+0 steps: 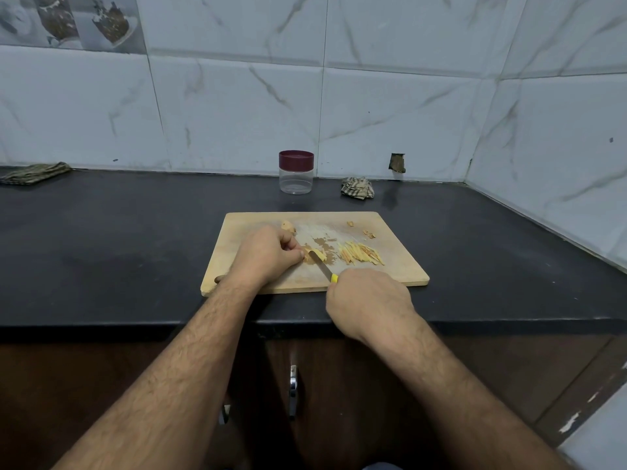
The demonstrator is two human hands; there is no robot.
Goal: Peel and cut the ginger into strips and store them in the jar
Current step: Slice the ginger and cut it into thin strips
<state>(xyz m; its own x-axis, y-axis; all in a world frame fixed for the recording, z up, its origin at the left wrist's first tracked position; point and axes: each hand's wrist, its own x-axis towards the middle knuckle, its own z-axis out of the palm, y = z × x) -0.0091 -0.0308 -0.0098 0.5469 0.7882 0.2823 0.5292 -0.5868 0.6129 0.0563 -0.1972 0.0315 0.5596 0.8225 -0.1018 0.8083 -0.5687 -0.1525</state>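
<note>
A wooden cutting board (400, 266) lies on the black counter. My left hand (268, 256) holds down a peeled yellow ginger slice (317, 255) with curled fingertips. My right hand (368, 300) grips a knife with a yellow handle (334, 278); its blade (320, 264) lies across the ginger slice. A heap of cut ginger strips (361, 254) lies to the right of the blade. Another ginger piece (288, 226) sits behind my left hand. Behind the board stands a clear jar (296, 179), its maroon lid (296, 160) on.
Peel scraps (369, 234) lie at the board's far right. A crumpled checked cloth (358, 188) lies right of the jar and a folded cloth (34, 173) at the far left by the tiled wall. Cabinet doors with metal handles (292, 391) are below the counter edge.
</note>
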